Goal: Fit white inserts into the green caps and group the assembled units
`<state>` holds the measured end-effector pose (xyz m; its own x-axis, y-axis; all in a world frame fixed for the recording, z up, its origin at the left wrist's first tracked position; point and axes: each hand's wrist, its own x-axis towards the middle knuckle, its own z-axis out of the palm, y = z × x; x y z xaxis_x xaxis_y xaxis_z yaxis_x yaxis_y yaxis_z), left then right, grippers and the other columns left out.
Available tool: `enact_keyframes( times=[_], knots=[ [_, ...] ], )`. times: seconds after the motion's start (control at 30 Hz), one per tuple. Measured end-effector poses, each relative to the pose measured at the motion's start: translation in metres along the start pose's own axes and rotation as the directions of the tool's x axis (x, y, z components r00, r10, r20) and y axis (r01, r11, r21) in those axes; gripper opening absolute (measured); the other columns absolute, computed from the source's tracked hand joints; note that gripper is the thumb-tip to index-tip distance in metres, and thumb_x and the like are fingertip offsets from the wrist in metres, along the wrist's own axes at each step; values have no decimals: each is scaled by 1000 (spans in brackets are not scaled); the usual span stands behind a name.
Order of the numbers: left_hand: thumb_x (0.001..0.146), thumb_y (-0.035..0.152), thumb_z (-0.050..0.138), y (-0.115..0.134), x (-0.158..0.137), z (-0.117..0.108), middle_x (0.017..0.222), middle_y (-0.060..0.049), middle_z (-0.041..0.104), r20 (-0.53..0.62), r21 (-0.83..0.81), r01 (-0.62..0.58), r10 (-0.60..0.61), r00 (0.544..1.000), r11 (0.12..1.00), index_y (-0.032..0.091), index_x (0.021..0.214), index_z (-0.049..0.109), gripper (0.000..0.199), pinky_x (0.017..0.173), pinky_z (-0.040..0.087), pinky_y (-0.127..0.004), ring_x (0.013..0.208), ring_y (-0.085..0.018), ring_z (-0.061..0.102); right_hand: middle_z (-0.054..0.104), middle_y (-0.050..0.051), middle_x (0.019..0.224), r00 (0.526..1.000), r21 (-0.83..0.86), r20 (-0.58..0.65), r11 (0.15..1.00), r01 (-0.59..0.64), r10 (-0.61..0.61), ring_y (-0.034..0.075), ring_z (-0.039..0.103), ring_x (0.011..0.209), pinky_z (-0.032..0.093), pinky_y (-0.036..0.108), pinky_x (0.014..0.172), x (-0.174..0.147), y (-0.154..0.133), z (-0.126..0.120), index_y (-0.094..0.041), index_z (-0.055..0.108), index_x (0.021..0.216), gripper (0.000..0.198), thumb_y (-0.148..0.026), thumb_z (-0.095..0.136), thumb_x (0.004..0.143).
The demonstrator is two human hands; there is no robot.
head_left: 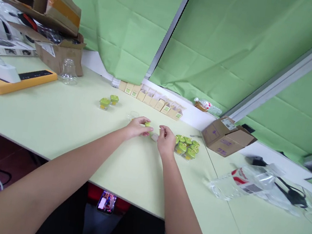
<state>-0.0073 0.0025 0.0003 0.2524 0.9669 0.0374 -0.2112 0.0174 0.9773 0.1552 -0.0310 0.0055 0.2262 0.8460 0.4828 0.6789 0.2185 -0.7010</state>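
where the left hand (139,127) pinches: a small green piece (147,124), i see remotely
right hand (166,140): fingertips almost meet; what it holds, i cannot tell
green-lidded cups (181,148): several beside right hand, two farther left; i judge these done, held piece not

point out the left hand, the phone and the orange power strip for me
Left hand (136,127): head view, on the back of the hand.
Phone (107,202): head view, on its lit screen.
Orange power strip (27,83): head view, on its orange side.
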Motion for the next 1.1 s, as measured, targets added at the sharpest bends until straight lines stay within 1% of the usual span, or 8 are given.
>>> enact_keyframes(
  times=[0.1,0.17,0.23,0.33,0.47,0.67,0.97,1.1],
  knots=[
    [62,25,83,-6,1,-3,93,-2,66,-24,248,-129,140,990,960,18,90,58,37,71,53,-28,73,-12,63,70,5,79,1000,-25,13,999,-23,23,19,59,65,45,32,68,0,-1,-1,-19,70,94,35,-42,45,89],
    [63,26,80,-9,0,-6,88,0,67,17,462,-225,245,969,858,19,84,57,32,73,50,-28,76,-13,61,71,5,79,999,-26,15,999,-40,41,19,59,66,45,32,68,-1,-3,-2,-19,71,92,34,-44,48,88],
    [64,27,77,-9,-1,-9,86,1,68,94,587,-296,300,949,753,20,82,57,28,72,47,-28,76,-14,60,72,5,84,999,-20,14,998,-52,52,19,61,69,44,31,70,-2,-6,-3,-20,71,91,32,-44,50,87],
    [66,27,74,-8,-2,-10,83,0,68,170,666,-328,291,941,670,20,80,59,22,69,45,-28,75,-16,60,72,4,85,997,-18,32,998,-65,66,19,62,70,44,30,69,-3,-8,-3,-21,70,89,30,-45,52,86],
    [67,26,72,-9,-1,-11,81,-1,68,216,715,-343,274,937,609,19,77,60,17,69,44,-29,75,-17,60,71,4,84,996,-46,50,997,-67,69,19,61,68,43,30,67,-3,-6,-1,-21,64,90,27,-43,46,90],
    [70,26,71,-14,3,-13,87,-5,68,259,747,-424,363,895,512,19,68,62,11,83,48,-33,88,-22,61,70,2,78,993,-5,41,993,-114,114,18,62,66,42,30,65,-2,-5,-2,-22,55,90,23,-39,39,93],
    [69,28,71,-14,2,-13,91,-8,67,236,746,-392,336,912,538,20,78,67,13,85,49,-37,92,-25,62,72,4,84,994,12,66,996,-91,90,18,64,69,45,30,68,-6,-9,0,-21,59,90,21,-39,50,87],
    [70,33,74,-13,3,-10,101,-8,68,98,650,-326,349,932,687,20,94,64,28,85,50,-35,96,-24,63,70,5,84,993,12,-42,994,-108,108,18,63,67,46,31,68,-2,-8,-3,-21,58,87,21,-40,57,81]
  ],
)
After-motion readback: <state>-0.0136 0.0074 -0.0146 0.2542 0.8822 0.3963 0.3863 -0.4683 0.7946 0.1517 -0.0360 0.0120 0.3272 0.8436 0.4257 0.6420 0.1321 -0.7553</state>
